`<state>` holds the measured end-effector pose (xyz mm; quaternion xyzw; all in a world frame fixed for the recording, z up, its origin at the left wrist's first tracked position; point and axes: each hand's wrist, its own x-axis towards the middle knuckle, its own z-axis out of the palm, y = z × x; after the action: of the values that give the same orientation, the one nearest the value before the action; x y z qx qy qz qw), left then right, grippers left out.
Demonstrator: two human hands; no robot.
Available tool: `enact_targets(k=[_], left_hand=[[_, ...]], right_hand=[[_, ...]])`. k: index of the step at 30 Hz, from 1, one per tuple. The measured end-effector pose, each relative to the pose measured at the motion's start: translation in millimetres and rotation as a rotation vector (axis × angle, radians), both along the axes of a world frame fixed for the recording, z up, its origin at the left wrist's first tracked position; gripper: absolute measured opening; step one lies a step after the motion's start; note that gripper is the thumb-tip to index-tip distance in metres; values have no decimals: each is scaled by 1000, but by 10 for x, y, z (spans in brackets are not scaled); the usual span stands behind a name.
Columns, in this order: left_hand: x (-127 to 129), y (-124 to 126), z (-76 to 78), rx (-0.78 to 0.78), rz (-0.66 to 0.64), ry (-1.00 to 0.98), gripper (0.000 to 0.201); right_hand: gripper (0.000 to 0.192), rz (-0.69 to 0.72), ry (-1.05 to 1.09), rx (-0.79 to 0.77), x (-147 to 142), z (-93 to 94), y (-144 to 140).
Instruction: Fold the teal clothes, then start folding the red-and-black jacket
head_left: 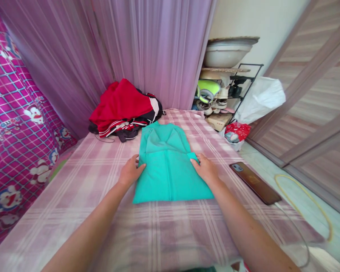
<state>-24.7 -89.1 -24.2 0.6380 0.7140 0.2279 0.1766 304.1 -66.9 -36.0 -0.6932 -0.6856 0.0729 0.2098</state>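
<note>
Left hand (130, 172) and right hand (206, 168) press flat, fingers spread, gripping nothing, on the folded teal shirt (170, 166) (plain, no readable label) on the bed (102, 211).

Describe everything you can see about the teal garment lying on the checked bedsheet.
The teal, soft-looking knit garment lies flat on the pink checked bedsheet, folded into a narrow, roughly rectangular shape with its sides turned inward. Fold lines and a layered panel show near its far end, and a small flap sticks out at its right edge. The left hand rests at its left edge and the right hand at its right edge, fingers on the cloth. Its far end lies close to the pile of red and black clothes.
</note>
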Motion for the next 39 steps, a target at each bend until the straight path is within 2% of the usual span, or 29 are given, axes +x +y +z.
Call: enact_targets(k=[2, 4, 7, 9, 12, 15, 19, 22, 27, 30, 33, 36, 39], left_hand=[[80, -96, 87, 159, -93, 99, 57], [240, -187, 170, 270, -251, 195, 53], [549, -258, 209, 248, -517, 291, 55], [709, -249, 163, 165, -612, 311, 62], [793, -193, 50, 58, -607, 294, 68], [765, -155, -16, 45, -584, 271, 68], [730, -144, 10, 31, -602, 235, 66], [684, -137, 43, 6, -639, 213, 67], [374, -127, -39, 90, -687, 180, 63], [86, -148, -147, 147, -669, 147, 59], [-149, -204, -221, 180, -601, 72, 54], [-274, -279, -225, 188, -528, -3, 41], [-338, -341, -166, 180, -530, 8, 32]], right_hand=[[42, 12, 39, 65, 35, 15, -9], [45, 49, 55, 170, 25, 65, -32], [49, 234, 29, 287, -103, 148, -104], [49, 414, -23, 247, -213, 158, -159], [50, 581, -105, 94, -254, 79, -180], [53, 566, -97, 13, -75, -52, -111], [53, 556, 22, -2, 262, -196, -66], [52, 571, 81, 13, 423, -246, -161], [51, 640, 106, 14, 640, -223, -429], [63, 704, 100, -24, 769, -195, -537], [88, 743, 74, -111, 840, -166, -575], [106, 751, 33, -190, 853, -116, -577], [109, 747, 7, -205, 840, -51, -582]])
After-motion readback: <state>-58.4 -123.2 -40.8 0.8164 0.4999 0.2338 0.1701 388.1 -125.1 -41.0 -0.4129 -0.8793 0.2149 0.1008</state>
